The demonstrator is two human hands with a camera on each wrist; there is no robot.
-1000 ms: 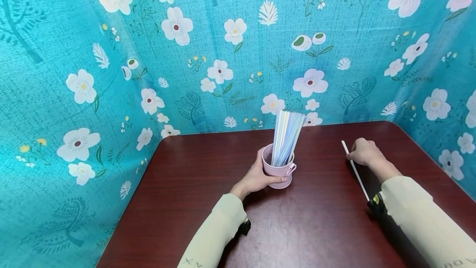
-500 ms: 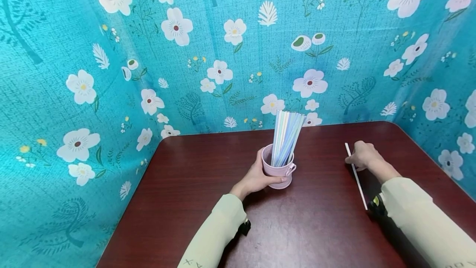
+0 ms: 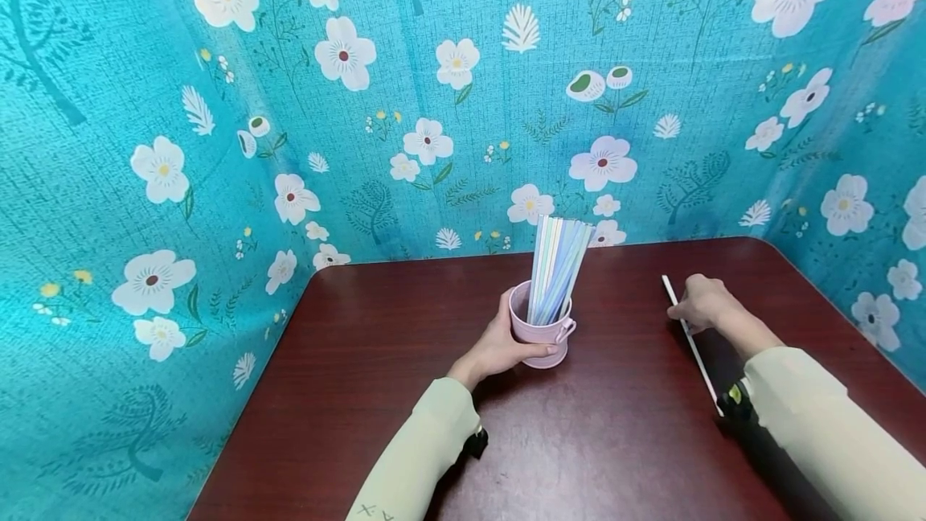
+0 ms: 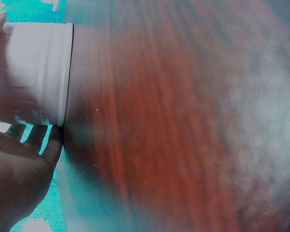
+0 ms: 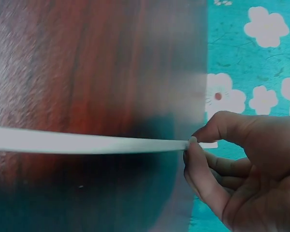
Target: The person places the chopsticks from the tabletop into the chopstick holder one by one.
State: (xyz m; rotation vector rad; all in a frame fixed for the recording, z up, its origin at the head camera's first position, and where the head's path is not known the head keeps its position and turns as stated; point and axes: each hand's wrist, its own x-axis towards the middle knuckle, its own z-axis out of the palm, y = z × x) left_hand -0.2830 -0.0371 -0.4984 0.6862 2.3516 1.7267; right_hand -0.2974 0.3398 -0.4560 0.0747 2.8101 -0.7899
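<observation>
A small pink bucket (image 3: 536,334) with a looped handle stands upright on the table. Several thin pastel straws (image 3: 555,268) lean inside it. My left hand (image 3: 499,346) grips the bucket from its left side, thumb across the front. In the left wrist view the bucket's wall (image 4: 34,72) fills the upper left corner, with fingers (image 4: 50,150) behind it. Over at the right, my right hand (image 3: 707,305) pinches one white straw (image 3: 698,360) between thumb and index finger. Close up in the right wrist view, the straw (image 5: 87,143) runs leftward from the fingertips.
Both hands work over a dark red-brown wooden table (image 3: 376,320) with rounded far corners. A turquoise flowered cloth (image 3: 405,87) hangs behind the table and along both sides. Dark wrist cameras sit under both sleeves.
The white straw shifts and turns slightly in my right hand, its near end coming toward me. The right hand itself moves very little. My left hand and the bucket stay still.
</observation>
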